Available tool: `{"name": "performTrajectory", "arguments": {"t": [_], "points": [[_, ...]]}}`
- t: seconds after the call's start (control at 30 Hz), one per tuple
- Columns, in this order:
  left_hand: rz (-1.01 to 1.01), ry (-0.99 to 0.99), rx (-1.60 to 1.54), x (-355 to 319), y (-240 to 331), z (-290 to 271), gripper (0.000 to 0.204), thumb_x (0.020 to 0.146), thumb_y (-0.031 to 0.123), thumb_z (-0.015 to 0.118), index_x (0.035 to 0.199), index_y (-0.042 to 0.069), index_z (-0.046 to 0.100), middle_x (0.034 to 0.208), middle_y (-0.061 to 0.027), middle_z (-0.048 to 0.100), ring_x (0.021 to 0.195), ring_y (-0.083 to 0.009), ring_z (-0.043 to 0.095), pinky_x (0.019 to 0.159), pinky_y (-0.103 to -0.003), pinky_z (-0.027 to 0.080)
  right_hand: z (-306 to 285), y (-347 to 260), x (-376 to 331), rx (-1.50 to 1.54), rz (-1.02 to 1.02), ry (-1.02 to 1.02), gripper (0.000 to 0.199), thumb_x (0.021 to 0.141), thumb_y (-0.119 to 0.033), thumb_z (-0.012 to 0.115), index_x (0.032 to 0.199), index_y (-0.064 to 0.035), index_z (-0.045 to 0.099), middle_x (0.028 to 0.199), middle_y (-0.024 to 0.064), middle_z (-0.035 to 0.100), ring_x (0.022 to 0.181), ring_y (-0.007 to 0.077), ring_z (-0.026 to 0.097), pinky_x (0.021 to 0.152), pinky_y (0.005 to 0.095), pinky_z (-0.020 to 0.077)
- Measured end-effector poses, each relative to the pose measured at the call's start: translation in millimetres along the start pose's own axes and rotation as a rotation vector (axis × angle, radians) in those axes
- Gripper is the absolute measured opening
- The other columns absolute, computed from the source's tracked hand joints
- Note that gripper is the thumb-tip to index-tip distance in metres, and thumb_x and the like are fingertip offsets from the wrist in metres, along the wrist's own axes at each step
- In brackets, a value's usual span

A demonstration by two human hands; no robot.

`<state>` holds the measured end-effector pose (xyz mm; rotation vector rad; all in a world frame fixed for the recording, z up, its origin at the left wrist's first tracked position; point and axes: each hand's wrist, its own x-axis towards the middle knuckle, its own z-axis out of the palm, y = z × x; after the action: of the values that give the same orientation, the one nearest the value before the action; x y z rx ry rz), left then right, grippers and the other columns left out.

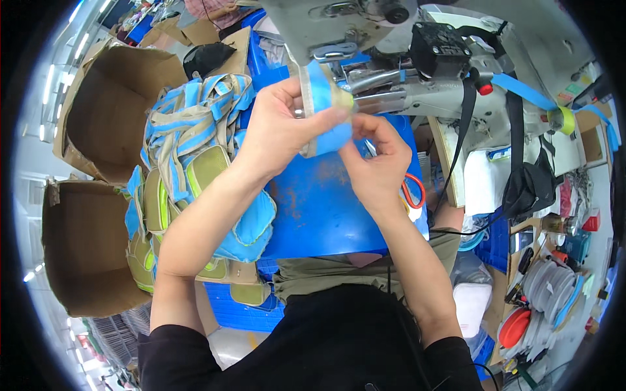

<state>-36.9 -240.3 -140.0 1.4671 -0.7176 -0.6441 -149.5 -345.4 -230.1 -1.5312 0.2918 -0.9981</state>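
Under the head of a sewing machine (345, 39), my two hands hold up a small sewn fabric piece (317, 88) in blue and beige with a touch of lime green, partly smeared by motion. My left hand (277, 124) grips its left side, thumb across the front. My right hand (378, 153) pinches at its lower right edge, thumb and fingers together. Below them is a blue work surface (319, 215) with worn brownish marks. Close to my right wrist, a red looped handle (415, 191) lies at the surface's right edge; the rest of that tool is mostly hidden.
A heap of blue, beige and olive-green sewn pieces (195, 143) lies to the left. Beside it stand two open cardboard boxes (124, 98). Blue ribbon (525, 91) runs over the machine's right end, where a black pouch (531, 186) hangs. Reels of tape (548, 287) stand at lower right.
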Motion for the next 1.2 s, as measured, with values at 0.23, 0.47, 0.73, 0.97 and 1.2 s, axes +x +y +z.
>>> {"name": "performTrajectory", "arguments": {"t": [0.23,0.47,0.73,0.97,1.2], "points": [[-0.059,0.021,0.068,7,5,0,0.029,0.087,0.006,0.084,0.112,0.001,0.069,0.102,-0.0065,0.076,0.089,-0.0104,0.072,0.081,-0.027,0.059,-7,-15,4,0.231,0.203,-0.026,0.023,0.085,-0.002,0.08,0.106,0.0016,0.074,0.088,0.0025,0.073,0.079,0.008,0.066,0.073,0.0253,0.0537],[-0.05,0.043,0.092,3,14,6,0.029,0.088,0.006,0.082,0.113,0.0,0.069,0.104,-0.0071,0.076,0.09,-0.0109,0.072,0.084,-0.027,0.058,-16,-24,16,0.335,0.332,-0.109,0.023,0.09,-0.002,0.075,0.112,0.0026,0.074,0.089,0.003,0.074,0.077,0.0064,0.067,0.071,0.0236,0.0534],[-0.152,-0.013,-0.105,-2,11,-3,0.027,0.094,0.009,0.079,0.117,0.002,0.068,0.109,-0.0083,0.077,0.094,-0.0136,0.074,0.086,-0.028,0.06,-17,-17,13,0.406,0.232,-0.149,0.023,0.09,-0.004,0.075,0.113,0.001,0.074,0.088,0.004,0.075,0.076,0.0076,0.067,0.069,0.0242,0.0537],[-0.271,-0.021,-0.202,-3,13,-7,0.023,0.099,0.014,0.074,0.119,0.004,0.067,0.11,-0.0087,0.077,0.096,-0.0139,0.074,0.086,-0.03,0.061,-21,-10,12,0.398,0.193,-0.175,0.028,0.088,-0.006,0.078,0.115,-0.0004,0.074,0.089,0.0047,0.074,0.076,0.0083,0.067,0.068,0.0248,0.0544],[-0.241,0.015,-0.196,-8,19,2,0.027,0.099,0.014,0.073,0.122,0.003,0.063,0.111,-0.0093,0.076,0.097,-0.0152,0.074,0.088,-0.032,0.061,-29,-11,13,0.386,0.223,-0.231,0.029,0.088,-0.003,0.077,0.117,-0.0007,0.073,0.09,0.0044,0.07,0.075,0.0093,0.065,0.063,0.0251,0.0535]]}}
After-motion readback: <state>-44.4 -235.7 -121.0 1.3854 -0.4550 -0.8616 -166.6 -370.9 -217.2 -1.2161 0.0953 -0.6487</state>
